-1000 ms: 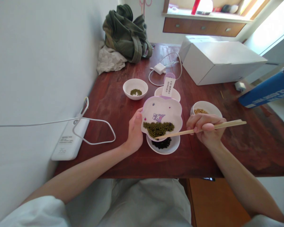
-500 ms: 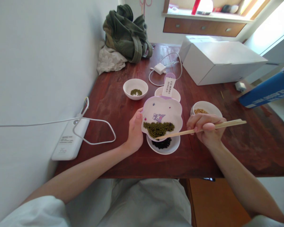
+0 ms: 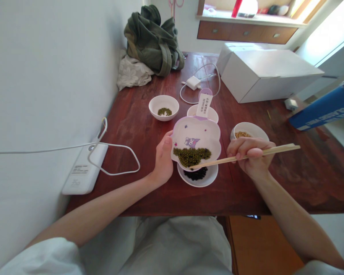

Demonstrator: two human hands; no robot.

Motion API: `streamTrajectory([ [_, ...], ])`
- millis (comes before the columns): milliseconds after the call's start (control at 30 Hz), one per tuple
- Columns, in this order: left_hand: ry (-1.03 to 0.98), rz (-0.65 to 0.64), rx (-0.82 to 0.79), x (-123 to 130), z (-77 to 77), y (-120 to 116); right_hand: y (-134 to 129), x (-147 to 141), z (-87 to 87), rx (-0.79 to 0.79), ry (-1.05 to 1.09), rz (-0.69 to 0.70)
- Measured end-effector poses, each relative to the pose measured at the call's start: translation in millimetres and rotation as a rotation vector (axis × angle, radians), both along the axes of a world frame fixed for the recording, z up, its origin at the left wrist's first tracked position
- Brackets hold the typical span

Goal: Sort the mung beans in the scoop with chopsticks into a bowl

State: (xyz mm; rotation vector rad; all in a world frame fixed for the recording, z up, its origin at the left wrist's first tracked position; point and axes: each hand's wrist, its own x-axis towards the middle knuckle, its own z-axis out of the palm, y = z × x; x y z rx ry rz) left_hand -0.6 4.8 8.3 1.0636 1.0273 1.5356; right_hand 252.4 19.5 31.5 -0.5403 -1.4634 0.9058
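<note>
A: Where is the scalloped plate (image 3: 197,129)?
B: Over the reddish wooden table (image 3: 149,202), its left edge gripped by the left hand (image 3: 164,161), thumb at the rim. Mung beans (image 3: 190,156) gather along its near side, a few dark ones among them.
A: And the right hand (image 3: 250,156)?
B: To the plate's right, fingers closed round 2 wooden chopsticks (image 3: 281,150). Their tips are at the plate's near rim; I can't tell whether they pinch a bean.
A: Which bowls surround the plate?
B: 4. The black-bean bowl (image 3: 213,176) shows partly under its near edge. Beyond it to the left sits the mung-bean bowl (image 3: 153,109); to its right, behind the right hand, the yellow-bean bowl (image 3: 257,130). The 4th bowl (image 3: 191,112), just beyond the plate, is partly hidden by a printed paper label (image 3: 204,105).
</note>
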Motion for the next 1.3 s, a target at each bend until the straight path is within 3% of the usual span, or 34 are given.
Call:
streamTrajectory([
  [667, -0.009, 0.003, 0.008, 1, 1.1, -1, 0, -3, 3.7, 0.043, 0.003, 0.03],
  [1067, -0.023, 0.007, 0.014, 1, -0.4, -1, 3, 7, 15.7, 0.103, -0.023, -0.182],
  [1300, -0.034, -0.005, -0.022, 2, 2.0, -1, -5, 1, 10.9, 0.093, -0.183, -0.032],
])
